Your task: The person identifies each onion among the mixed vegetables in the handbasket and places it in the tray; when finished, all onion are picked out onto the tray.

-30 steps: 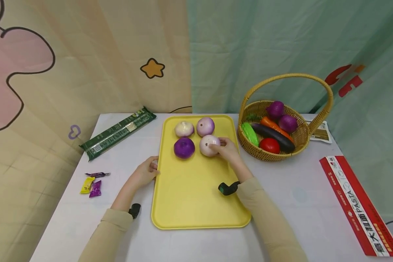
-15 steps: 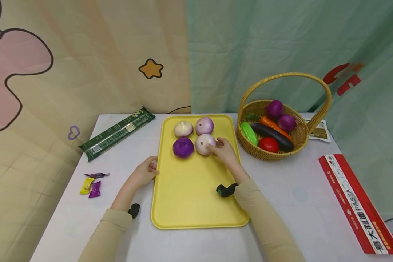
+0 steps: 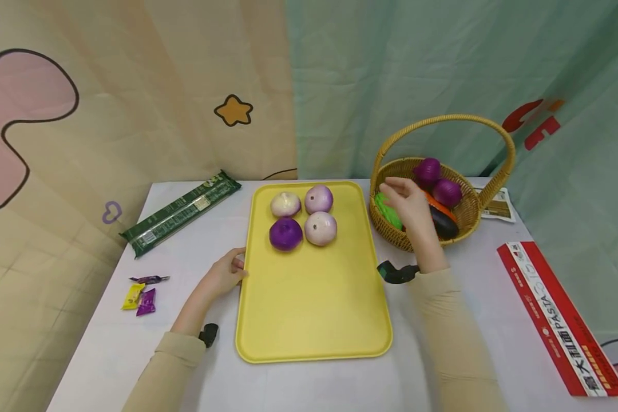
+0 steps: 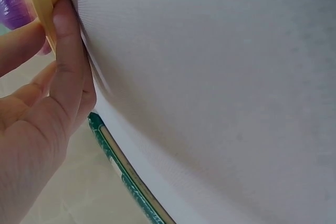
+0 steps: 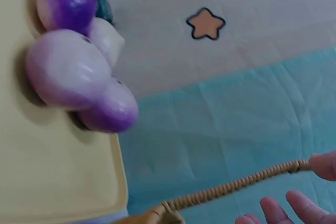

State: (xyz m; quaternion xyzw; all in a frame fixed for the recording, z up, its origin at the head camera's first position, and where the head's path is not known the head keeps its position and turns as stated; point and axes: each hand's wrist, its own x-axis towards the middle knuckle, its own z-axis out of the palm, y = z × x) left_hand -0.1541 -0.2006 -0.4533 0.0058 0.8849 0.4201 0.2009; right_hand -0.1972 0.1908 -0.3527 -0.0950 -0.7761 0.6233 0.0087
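Note:
My left hand (image 3: 221, 277) pinches the left edge of the yellow tray (image 3: 314, 303); the left wrist view shows thumb and fingers (image 4: 67, 51) on either side of the rim. Grouped in the tray's far half are a pale onion (image 3: 320, 229), a deep purple one, a whitish one and a light purple one. Nothing is held in my right hand (image 3: 414, 209), which hovers with parted fingers over the wicker basket (image 3: 391, 233). Inside it lie two purple onions (image 3: 446, 193), an eggplant (image 3: 444, 223), a green vegetable (image 3: 388, 212) and something orange, partly covered by the hand.
The basket's tall handle (image 3: 445, 118) arches above it. A green packet (image 3: 181, 214) lies at the back left, with wrapped candies (image 3: 134, 296) in front. On the right are a red pasta box (image 3: 561, 320) and a small flat packet (image 3: 496, 206) behind the basket.
My right hand has set the pale onion close against the others, let go, and moved right to above the basket. The left hand stays at the tray's edge.

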